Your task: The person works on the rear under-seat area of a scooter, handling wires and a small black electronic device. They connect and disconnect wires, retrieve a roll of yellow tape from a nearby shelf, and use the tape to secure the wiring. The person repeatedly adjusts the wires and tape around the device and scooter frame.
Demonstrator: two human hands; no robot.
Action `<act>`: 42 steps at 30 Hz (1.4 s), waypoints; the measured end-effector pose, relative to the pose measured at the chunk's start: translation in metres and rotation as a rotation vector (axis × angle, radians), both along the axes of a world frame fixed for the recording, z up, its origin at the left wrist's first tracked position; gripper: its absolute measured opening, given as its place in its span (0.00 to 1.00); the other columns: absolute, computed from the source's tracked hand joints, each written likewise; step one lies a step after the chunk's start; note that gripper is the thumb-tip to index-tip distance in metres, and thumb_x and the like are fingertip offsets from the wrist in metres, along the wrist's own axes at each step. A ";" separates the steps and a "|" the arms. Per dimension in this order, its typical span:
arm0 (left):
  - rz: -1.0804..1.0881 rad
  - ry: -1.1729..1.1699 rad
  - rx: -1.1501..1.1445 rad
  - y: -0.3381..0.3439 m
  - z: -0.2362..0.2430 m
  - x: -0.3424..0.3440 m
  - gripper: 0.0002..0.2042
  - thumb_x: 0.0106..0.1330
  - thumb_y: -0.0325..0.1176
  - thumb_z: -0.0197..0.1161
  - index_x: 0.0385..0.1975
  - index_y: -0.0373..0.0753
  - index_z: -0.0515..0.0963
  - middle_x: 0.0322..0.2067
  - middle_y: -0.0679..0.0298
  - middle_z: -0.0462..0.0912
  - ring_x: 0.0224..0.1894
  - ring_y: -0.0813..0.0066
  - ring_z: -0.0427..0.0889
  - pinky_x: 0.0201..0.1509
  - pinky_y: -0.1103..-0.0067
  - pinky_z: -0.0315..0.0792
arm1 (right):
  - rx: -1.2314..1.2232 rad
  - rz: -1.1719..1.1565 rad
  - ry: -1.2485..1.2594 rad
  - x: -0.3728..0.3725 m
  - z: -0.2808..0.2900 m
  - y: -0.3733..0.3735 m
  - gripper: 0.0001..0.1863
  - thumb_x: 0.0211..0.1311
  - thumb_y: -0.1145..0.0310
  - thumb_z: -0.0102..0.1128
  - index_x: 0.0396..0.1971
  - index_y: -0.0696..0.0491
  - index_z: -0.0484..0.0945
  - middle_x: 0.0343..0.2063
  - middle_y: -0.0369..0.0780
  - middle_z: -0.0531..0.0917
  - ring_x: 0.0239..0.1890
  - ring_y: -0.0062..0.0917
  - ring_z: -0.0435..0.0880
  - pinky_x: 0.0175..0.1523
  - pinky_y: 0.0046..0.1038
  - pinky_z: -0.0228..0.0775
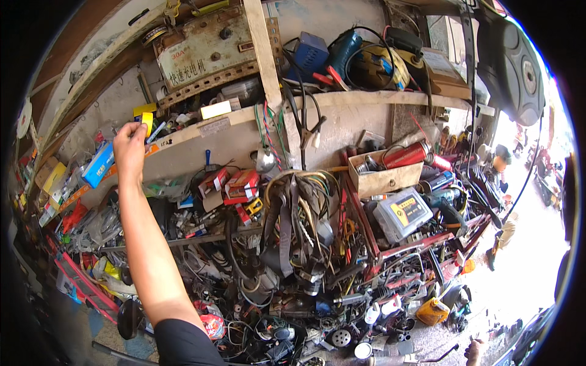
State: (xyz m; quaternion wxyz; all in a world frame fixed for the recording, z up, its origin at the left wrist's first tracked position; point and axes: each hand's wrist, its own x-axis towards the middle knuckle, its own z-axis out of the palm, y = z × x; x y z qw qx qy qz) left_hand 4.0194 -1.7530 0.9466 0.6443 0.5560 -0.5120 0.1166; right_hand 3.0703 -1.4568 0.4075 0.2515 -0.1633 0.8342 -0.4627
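My left hand [129,148] reaches up to the upper shelf at the left, its bare forearm rising from a black sleeve. The fingers are closed on a small yellow object [148,124], perhaps a roll of tape; the hand partly covers it. Just behind it lies another yellow item [144,110]. Next to the hand a blue box [99,165] leans at the shelf's edge. Only a small part of my right hand [475,350] shows at the lower right edge, away from the shelves, and its fingers are too small and cut off to read.
The wooden shelf [366,98] bears a blue metal box [309,53] and a rusty charger [210,52]. Below hang bundled cables and belts [293,213]. A wooden drawer [384,180], a grey plastic case [403,213] and heaped parts crowd the right. A yellow container [433,312] stands lower down.
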 end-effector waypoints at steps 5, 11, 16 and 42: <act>-0.559 0.047 -0.158 0.070 -0.085 -0.115 0.07 0.67 0.21 0.56 0.41 0.29 0.77 0.60 0.49 0.75 0.55 0.71 0.76 0.60 0.75 0.69 | 0.049 0.129 0.290 0.034 0.031 -0.021 0.13 0.58 0.64 0.56 0.32 0.60 0.80 0.17 0.35 0.74 0.18 0.19 0.71 0.24 0.26 0.64; -0.936 -0.089 -0.076 0.147 -0.159 -0.297 0.08 0.56 0.18 0.58 0.35 0.31 0.74 0.61 0.47 0.69 0.61 0.61 0.73 0.66 0.68 0.66 | -0.497 0.617 0.057 0.146 0.166 -0.083 0.11 0.64 0.70 0.61 0.39 0.63 0.81 0.28 0.39 0.84 0.32 0.21 0.82 0.36 0.25 0.75; -1.242 0.027 0.121 0.210 -0.213 -0.462 0.07 0.55 0.17 0.57 0.34 0.31 0.74 0.57 0.49 0.70 0.55 0.65 0.76 0.59 0.72 0.73 | -0.884 0.970 0.466 0.214 0.267 -0.013 0.14 0.53 0.83 0.65 0.41 0.59 0.81 0.33 0.41 0.82 0.32 0.26 0.85 0.38 0.25 0.78; -2.639 -0.639 0.706 0.680 -0.382 -0.947 0.05 0.52 0.21 0.64 0.28 0.32 0.77 0.46 0.53 0.82 0.40 0.67 0.83 0.42 0.76 0.77 | -0.183 -0.530 0.643 0.046 0.166 0.579 0.04 0.51 0.77 0.65 0.27 0.59 0.80 0.26 0.48 0.82 0.30 0.43 0.83 0.36 0.37 0.77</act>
